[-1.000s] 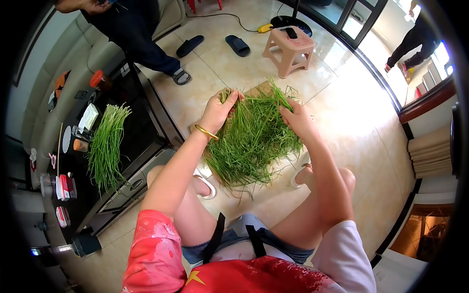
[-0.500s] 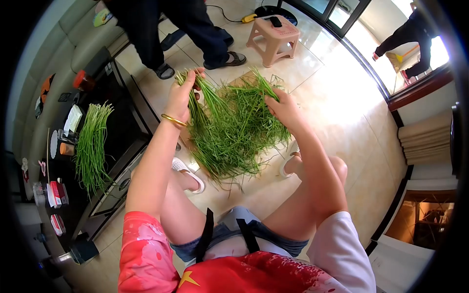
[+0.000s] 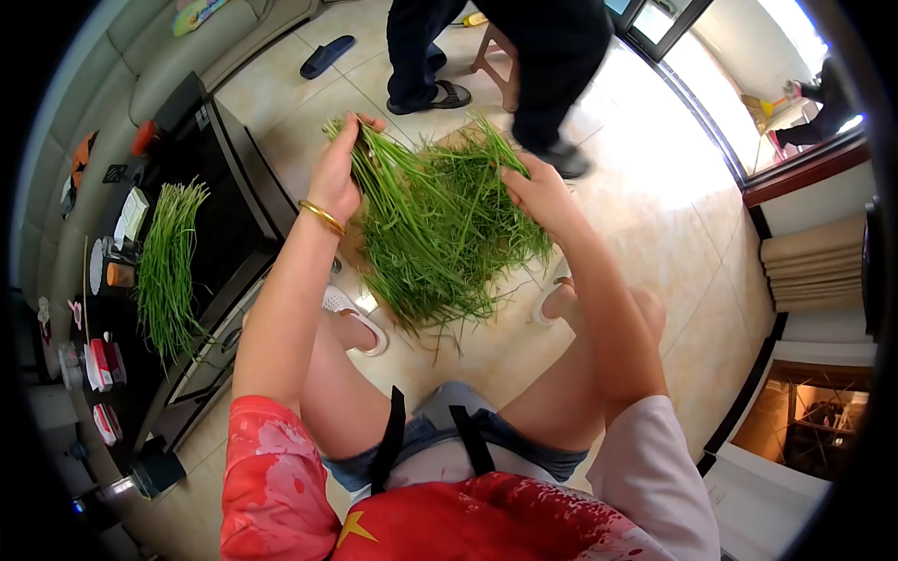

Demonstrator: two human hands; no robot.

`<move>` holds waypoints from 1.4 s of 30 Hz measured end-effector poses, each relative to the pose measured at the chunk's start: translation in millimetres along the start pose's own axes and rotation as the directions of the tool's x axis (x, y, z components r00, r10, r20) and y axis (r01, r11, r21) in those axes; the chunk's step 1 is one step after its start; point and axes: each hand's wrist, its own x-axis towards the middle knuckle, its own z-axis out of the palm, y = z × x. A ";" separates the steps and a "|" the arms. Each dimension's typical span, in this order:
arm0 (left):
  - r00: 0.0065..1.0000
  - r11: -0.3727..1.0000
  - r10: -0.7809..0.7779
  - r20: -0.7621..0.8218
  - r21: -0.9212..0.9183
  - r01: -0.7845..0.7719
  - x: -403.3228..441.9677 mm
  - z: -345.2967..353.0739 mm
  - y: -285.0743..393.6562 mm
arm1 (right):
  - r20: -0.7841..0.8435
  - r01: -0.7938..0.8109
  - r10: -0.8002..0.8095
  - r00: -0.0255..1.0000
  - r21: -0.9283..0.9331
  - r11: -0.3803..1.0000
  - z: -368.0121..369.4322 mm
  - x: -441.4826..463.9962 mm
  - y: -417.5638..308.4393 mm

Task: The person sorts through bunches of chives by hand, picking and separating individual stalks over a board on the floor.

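My left hand (image 3: 339, 178) is closed around the pale stem ends of a bunch of chives (image 3: 383, 168), whose green leaves hang down over the heap below. At the right side of the heap my right hand (image 3: 538, 194) pinches a smaller clump of chives (image 3: 494, 140). A loose, tangled pile of chives (image 3: 435, 266) lies on the floor between my feet, on something brownish that is mostly covered. Another bundle of chives (image 3: 168, 271), laid fairly straight, rests on the dark table to my left.
The black table (image 3: 229, 192) at left also carries a red-lidded jar (image 3: 146, 138) and small boxes (image 3: 105, 363). Ahead, a person in dark trousers (image 3: 561, 65) stands beside a pink stool (image 3: 496, 70). A slipper (image 3: 327, 56) lies on the tiles. Another person (image 3: 818, 112) is beyond the doorway.
The person in dark trousers has stepped to the right, now covering most of the stool and leaving a slipper behind. More chives now hang from my left hand.
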 end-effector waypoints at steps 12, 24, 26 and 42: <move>0.990 0.956 -0.074 0.122 -0.274 0.105 -5.1 11.1 4.2 | 0.297 -0.213 -0.066 0.952 0.807 0.551 -6.0 -3.3 -3.2; 0.974 0.962 -0.218 0.066 0.183 0.203 -23.7 36.3 -4.9 | 0.320 -0.097 -0.203 0.926 0.718 0.689 -7.0 -12.4 -13.7; 0.996 0.995 -0.092 -0.019 0.044 0.093 -14.4 27.3 -12.4 | 0.302 -0.085 -0.181 0.936 0.692 0.717 -6.7 -11.5 -12.6; 0.930 0.938 -0.280 0.239 0.275 0.211 -35.2 52.4 -11.2 | 0.045 0.489 -0.517 0.855 -0.407 0.772 27.2 -17.8 -1.6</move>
